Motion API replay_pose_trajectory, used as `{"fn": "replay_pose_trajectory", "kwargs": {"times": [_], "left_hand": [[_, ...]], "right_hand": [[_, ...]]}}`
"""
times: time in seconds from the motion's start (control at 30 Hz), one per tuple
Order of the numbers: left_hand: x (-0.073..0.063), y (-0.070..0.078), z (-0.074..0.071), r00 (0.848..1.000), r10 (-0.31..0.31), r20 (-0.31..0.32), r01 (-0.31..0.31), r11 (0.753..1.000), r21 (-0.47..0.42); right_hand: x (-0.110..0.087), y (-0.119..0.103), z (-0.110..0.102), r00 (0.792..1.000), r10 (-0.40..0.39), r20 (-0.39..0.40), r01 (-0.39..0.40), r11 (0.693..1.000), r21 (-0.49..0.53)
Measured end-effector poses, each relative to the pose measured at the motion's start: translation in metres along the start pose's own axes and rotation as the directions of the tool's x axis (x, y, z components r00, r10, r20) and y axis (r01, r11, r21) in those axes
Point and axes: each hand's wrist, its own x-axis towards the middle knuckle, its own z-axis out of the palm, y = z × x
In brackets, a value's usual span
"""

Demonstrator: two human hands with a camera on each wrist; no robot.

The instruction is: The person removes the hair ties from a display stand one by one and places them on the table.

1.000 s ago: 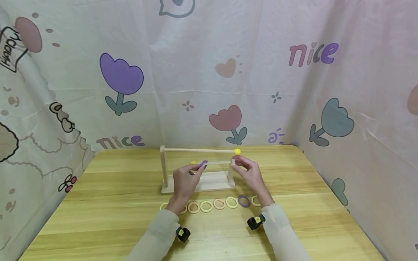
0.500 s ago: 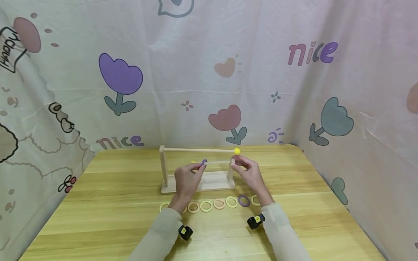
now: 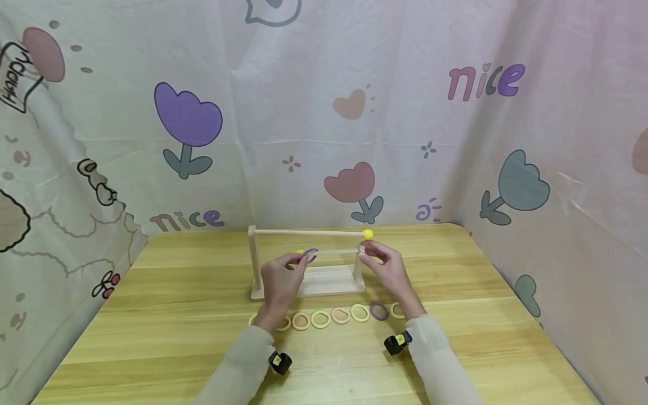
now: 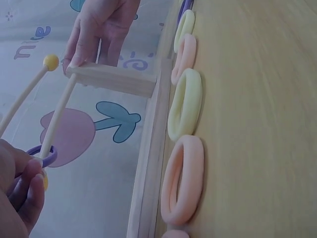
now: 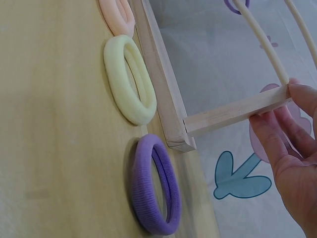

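Observation:
In the head view, my left hand [image 3: 279,281] pinches a purple hair tie [image 4: 51,158] between thumb and fingertips. The hair tie loops around the lower rod [image 3: 336,251] of a wooden stand [image 3: 329,281], close to that rod's yellow ball end [image 4: 45,181], which my fingers partly cover. My right hand [image 3: 390,271] grips the top of the stand's short right post [image 5: 233,110], thumb on one side and fingers on the other. Above, the upper rod [image 3: 309,232] runs from the taller left post and ends in a yellow ball [image 3: 368,234].
A row of hair ties lies on the wooden table [image 3: 481,337] before the stand: several yellow [image 3: 320,320] and peach [image 3: 341,315] ones and a purple one [image 3: 378,311]. My left wrist hides part of the row. Patterned cloth [image 3: 283,112] hangs behind and at both sides.
My left hand has shifted slightly left along the lower rod, and more of the purple hair tie's loop shows. The right hand keeps its grip on the post.

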Motion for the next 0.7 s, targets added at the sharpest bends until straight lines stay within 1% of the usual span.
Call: {"fn": "replay_pose_trajectory", "kwargs": {"times": [0.33, 0.7], "left_hand": [[-0.001, -0.005, -0.006, 0.999, -0.014, -0.052, 0.013, 1.0, -0.012], [0.001, -0.011, -0.011, 0.998, 0.0, -0.069, -0.001, 1.0, -0.013]], "right_hand": [[0.001, 0.001, 0.001, 1.0, -0.01, -0.007, 0.01, 1.0, 0.001], [0.001, 0.002, 0.0, 1.0, -0.006, 0.001, 0.006, 1.0, -0.004]]}}
